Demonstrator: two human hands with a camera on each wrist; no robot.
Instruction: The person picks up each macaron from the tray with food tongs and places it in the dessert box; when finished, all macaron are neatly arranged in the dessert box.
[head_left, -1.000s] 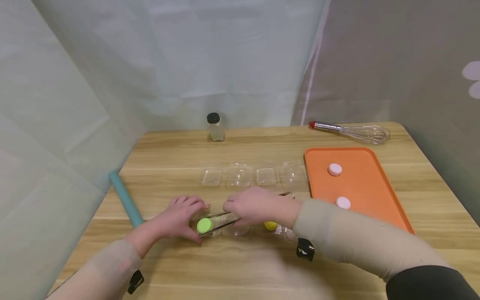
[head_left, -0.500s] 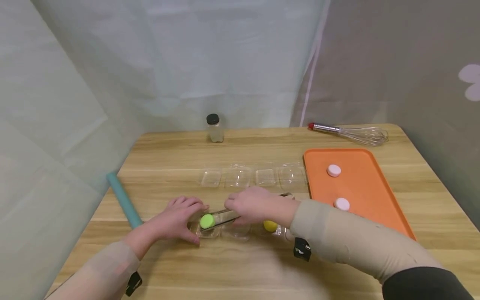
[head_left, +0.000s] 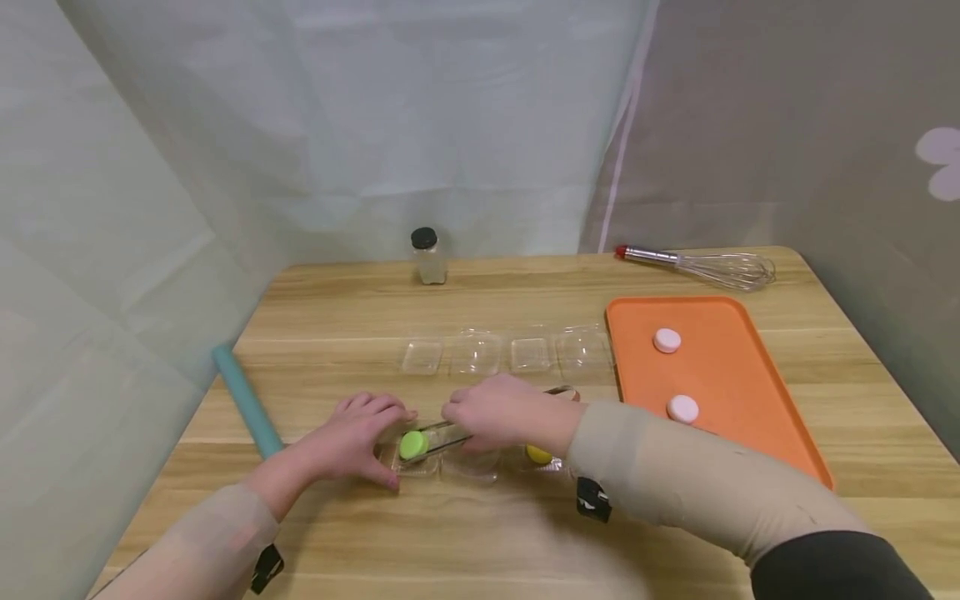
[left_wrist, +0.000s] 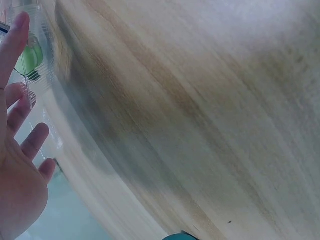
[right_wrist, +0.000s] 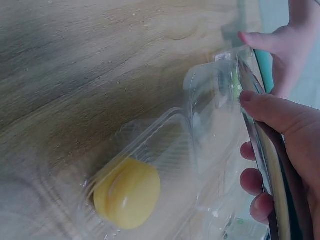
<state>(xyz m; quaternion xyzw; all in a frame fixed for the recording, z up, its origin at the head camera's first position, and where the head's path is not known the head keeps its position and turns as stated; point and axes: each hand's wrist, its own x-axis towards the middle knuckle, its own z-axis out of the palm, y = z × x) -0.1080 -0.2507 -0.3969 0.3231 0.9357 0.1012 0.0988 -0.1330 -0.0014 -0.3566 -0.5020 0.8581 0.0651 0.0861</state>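
In the head view, my left hand [head_left: 351,440] holds the left end of a clear plastic container [head_left: 476,468], its thumb at the near side and fingers at the far side. My right hand [head_left: 491,412] grips metal tongs [right_wrist: 270,160], whose tips flank a green macaron [head_left: 413,445] within the container's leftmost compartment. Whether the macaron rests on the bottom cannot be told. A yellow macaron [right_wrist: 127,192] sits in another compartment farther right, seen large in the right wrist view. In the head view my right wrist partly covers it.
Behind lies a row of clear molded plastic sections [head_left: 476,354]. An orange tray [head_left: 720,367] at right bears two pink macarons [head_left: 667,340]. A whisk [head_left: 697,265] and black-capped jar [head_left: 429,257] stand at the back; a teal roll [head_left: 247,400] lies at left.
The green macaron and tong tips have shifted slightly right, from the compartment's left edge to inside it. My right hand has moved a little; my left hand stays at the container's end.
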